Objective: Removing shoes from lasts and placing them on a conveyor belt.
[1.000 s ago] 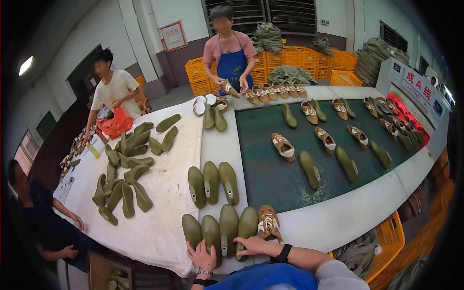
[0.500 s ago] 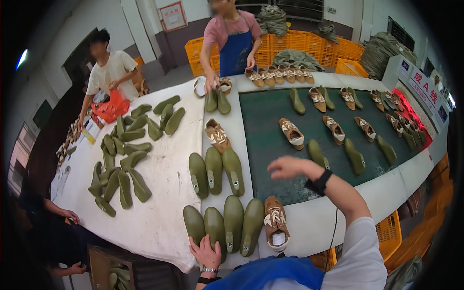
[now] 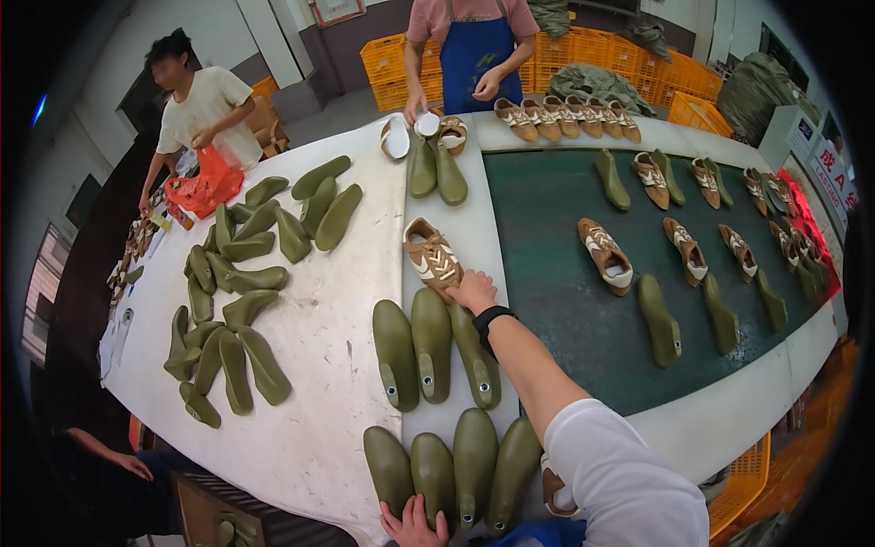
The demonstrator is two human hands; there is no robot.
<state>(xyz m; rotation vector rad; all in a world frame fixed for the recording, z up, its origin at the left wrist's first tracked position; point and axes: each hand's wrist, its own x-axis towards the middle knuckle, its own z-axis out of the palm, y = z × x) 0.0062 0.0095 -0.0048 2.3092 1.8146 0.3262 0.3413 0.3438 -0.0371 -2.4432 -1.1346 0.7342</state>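
Note:
My right hand (image 3: 474,292) reaches forward across the white tabletop, its fingers closed at the near end of a brown sneaker (image 3: 432,256) with white stripes. Under that wrist, a row of green shoe lasts (image 3: 430,351) points away from me. Closer in lies another row of green lasts (image 3: 475,456). On the near end of this row's left part rests my left hand (image 3: 415,523), fingers spread over a last (image 3: 433,467). A second brown sneaker (image 3: 556,488) at the row's right is mostly hidden by my right arm.
A green conveyor belt (image 3: 556,337) at right carries sneakers and lasts. Loose lasts (image 3: 246,278) pile on the white cloth at left. Across the table stands a person in a blue apron (image 3: 469,68); another at far left handles a red bag (image 3: 210,182). Orange crates (image 3: 574,59) line the back.
My right hand has moved left from above the belt to the sneaker. My left hand stays on the lasts. The person opposite now holds a white-soled piece above the far lasts. The view has shifted.

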